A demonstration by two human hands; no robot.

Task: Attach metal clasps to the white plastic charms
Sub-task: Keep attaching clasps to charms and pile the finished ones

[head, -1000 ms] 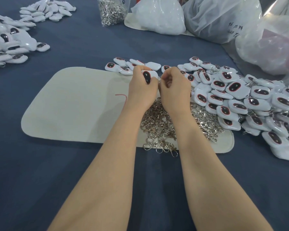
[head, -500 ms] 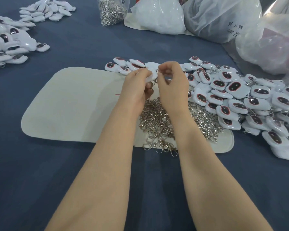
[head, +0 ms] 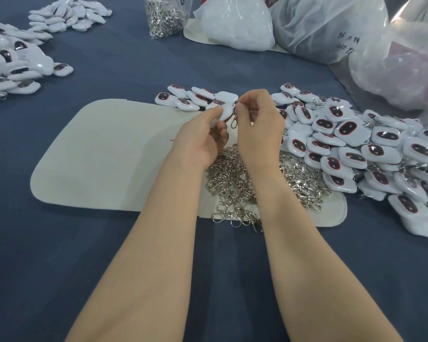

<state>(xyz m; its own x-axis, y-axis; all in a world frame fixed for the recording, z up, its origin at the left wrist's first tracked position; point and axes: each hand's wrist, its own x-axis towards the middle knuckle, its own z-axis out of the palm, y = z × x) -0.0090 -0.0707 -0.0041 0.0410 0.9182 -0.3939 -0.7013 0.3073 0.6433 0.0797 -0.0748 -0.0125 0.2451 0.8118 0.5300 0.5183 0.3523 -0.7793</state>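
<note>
My left hand pinches a white plastic charm held above the mat, its plain back turned toward me. My right hand grips a silver metal clasp that hangs down at the charm's right edge, touching it. Under both wrists lies a heap of loose metal clasps on a cream mat. A large pile of white charms with dark oval faces spreads to the right.
More white charms lie at the far left, with another small heap behind. A clear bag of clasps and several plastic bags stand at the back on the blue tablecloth.
Both hands have lifted and turned the charm from face-up to back-up. The clasp now dangles free between my hands at the charm's edge.
</note>
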